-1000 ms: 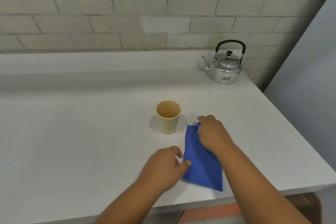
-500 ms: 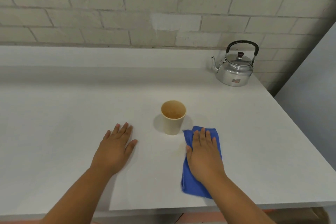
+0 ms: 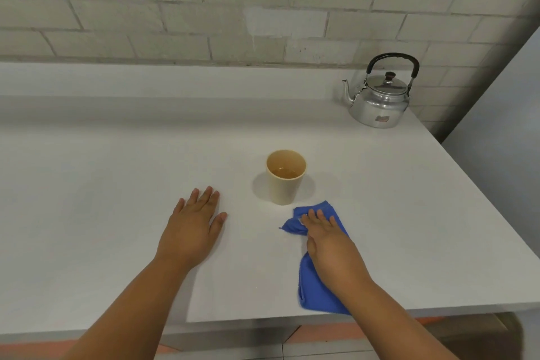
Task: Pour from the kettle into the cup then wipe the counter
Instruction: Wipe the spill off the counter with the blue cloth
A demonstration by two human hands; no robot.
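Note:
A beige cup [image 3: 285, 181] stands upright mid-counter with a little liquid in its bottom. The silver kettle [image 3: 380, 99] with a black handle sits at the back right, spout pointing left. A blue cloth [image 3: 317, 286] lies on the white counter [image 3: 102, 184] just in front and right of the cup. My right hand [image 3: 328, 245] presses flat on the cloth, fingers spread, bunching its far left corner. My left hand [image 3: 193, 228] rests palm down on the bare counter, left of the cup, holding nothing.
A pale brick wall [image 3: 263, 9] rises behind a low ledge at the back. A grey panel [image 3: 502, 131] stands off the counter's right edge. The front edge runs just below my wrists, with tiled floor [image 3: 321, 342] beneath.
My left hand let go of the cloth and moved left onto the bare counter. My right hand flattened on the cloth and pushed it a little, crumpling its far corner.

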